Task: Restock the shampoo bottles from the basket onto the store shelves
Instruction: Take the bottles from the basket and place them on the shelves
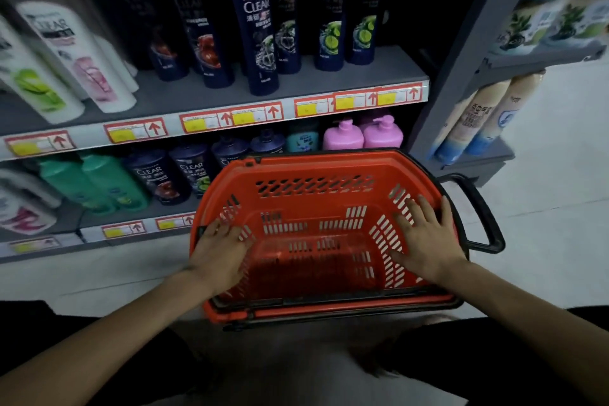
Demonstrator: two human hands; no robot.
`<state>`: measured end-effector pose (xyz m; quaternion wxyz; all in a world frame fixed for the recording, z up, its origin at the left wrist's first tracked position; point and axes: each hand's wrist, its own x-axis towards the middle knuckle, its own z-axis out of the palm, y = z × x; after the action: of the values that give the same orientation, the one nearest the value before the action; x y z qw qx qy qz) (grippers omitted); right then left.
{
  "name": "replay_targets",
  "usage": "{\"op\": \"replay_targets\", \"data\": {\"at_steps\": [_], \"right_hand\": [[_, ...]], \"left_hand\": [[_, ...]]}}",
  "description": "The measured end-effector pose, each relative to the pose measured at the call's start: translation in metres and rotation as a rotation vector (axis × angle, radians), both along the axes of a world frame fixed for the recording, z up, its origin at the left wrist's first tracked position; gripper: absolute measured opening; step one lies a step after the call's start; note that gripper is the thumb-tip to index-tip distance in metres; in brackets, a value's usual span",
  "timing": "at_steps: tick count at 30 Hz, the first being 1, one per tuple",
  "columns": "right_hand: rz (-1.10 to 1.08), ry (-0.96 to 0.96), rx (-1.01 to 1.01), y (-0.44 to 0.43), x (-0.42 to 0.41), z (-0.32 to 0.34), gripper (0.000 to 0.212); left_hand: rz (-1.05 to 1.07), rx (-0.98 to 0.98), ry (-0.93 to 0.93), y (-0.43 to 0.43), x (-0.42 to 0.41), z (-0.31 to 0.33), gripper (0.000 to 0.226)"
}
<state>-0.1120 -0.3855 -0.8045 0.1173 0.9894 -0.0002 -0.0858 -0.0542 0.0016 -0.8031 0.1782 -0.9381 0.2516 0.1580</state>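
Note:
A red plastic basket (316,175) with a black handle sits in front of me, and nothing shows inside it. My left hand (219,252) lies flat with straight fingers on its left inner wall. Over on the right inner wall, my right hand (428,237) rests the same way with fingers spread. Dark blue shampoo bottles (257,39) stand on the upper shelf (362,72), beside white bottles (75,53) to the left. The shelf below holds more dark bottles (158,175), green bottles (99,181) and pink pump bottles (362,137).
Red and yellow price tags (230,117) line the shelf edges. A grey end rack (461,76) on the right holds tall beige and blue bottles (478,119). Pale floor tiles (543,208) spread to the right of the basket.

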Motion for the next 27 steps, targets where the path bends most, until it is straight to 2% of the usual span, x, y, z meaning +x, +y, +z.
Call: {"op": "replay_targets", "data": {"at_steps": [4,8,13,17,21,27], "right_hand": [[0.093,0.016,-0.001,0.034,0.025,0.001,0.087],[0.199,0.023,-0.017,0.072,0.05,-0.006,0.083],[0.328,0.032,-0.018,0.13,0.06,-0.012,0.078],[0.42,0.053,0.015,0.164,0.063,-0.01,0.084],[0.455,0.094,0.019,0.187,0.071,-0.004,0.089],[0.444,0.117,-0.045,0.199,0.085,0.004,0.091]], "left_hand": [[0.104,-0.031,0.028,0.036,-0.009,0.003,0.067],[0.153,-0.114,-0.035,0.08,-0.018,0.005,0.062],[0.237,-0.067,-0.064,0.117,-0.025,0.005,0.066],[0.316,-0.102,-0.123,0.139,-0.031,0.007,0.071],[0.374,-0.138,-0.178,0.164,-0.037,-0.001,0.071],[0.484,-0.133,-0.228,0.192,-0.054,-0.006,0.084]]}}
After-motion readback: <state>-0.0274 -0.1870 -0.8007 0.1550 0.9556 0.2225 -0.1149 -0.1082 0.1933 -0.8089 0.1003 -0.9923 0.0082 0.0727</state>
